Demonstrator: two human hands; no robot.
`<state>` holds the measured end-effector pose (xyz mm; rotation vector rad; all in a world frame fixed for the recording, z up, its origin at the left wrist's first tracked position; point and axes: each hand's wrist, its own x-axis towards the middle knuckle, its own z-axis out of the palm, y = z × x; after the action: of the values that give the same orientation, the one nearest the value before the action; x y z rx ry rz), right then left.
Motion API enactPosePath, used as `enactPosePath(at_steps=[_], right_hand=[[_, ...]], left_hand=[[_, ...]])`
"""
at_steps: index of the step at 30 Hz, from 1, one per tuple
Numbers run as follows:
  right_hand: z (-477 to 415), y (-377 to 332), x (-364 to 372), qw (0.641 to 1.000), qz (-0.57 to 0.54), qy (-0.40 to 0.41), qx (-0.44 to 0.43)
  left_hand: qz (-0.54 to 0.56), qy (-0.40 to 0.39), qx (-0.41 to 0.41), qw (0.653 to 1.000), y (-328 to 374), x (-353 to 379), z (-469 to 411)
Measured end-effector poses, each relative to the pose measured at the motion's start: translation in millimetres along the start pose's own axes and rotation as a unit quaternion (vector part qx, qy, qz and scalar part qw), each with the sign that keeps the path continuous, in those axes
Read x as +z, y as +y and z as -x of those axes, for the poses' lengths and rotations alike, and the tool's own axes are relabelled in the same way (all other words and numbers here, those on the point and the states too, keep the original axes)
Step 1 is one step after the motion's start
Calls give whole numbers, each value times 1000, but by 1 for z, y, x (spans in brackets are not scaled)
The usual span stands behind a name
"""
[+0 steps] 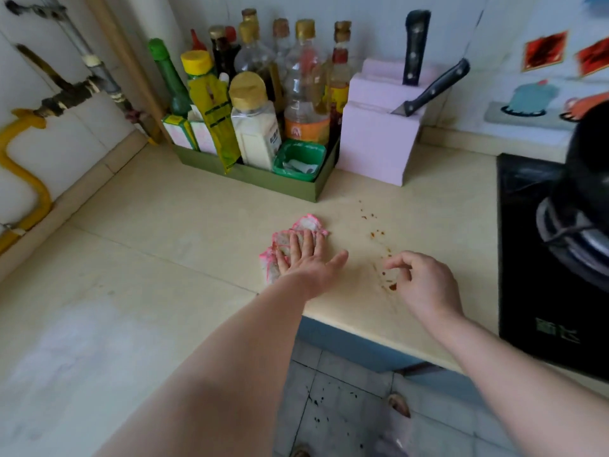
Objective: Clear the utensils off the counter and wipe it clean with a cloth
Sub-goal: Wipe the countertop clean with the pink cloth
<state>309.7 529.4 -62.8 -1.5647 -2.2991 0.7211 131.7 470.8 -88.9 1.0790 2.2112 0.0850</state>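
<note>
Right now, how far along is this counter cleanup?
Clearing looks done: no loose utensils lie on the counter, and two knives sit in the pink block. Wiping is in hand: the left hand presses flat on the pink-edged cloth. The right hand hovers empty. Left to do: the brown spatters to the right of the cloth are not yet wiped.

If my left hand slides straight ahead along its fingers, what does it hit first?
Probably the green box of bottles. The left hand lies flat on the cloth, fingers pointing toward it across bare counter; depth is uncertain.
</note>
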Motion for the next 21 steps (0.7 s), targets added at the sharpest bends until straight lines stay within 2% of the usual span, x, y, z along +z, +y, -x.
enactPosePath(at_steps=[3,5,7,8,9,12,16,21], right_hand=[[-14,5,-6,1000,14,-6,-1],[-20,0,-2,999,24,-25,-5],[-22,-11,10,998,45,-41,-28],[-21,-17,17,997,54,-38,-48],[-18,-25,27,995,52,-33,-76],[-7,-53,58,988,56,-53,-133],[3,-74,96,974,174,-132,-53],[-16,-68,96,955,215,-184,-95]], left_hand=[[79,-33,21,996,42,3,-4],[226,-37,21,973,52,-3,-2],[407,44,5,912,40,-14,6],[447,114,-10,887,28,-20,10],[445,174,-29,878,9,-25,15],[321,247,-92,909,-55,-35,27],[270,275,-90,918,-100,-45,34],[223,240,-19,944,-90,-37,22]])
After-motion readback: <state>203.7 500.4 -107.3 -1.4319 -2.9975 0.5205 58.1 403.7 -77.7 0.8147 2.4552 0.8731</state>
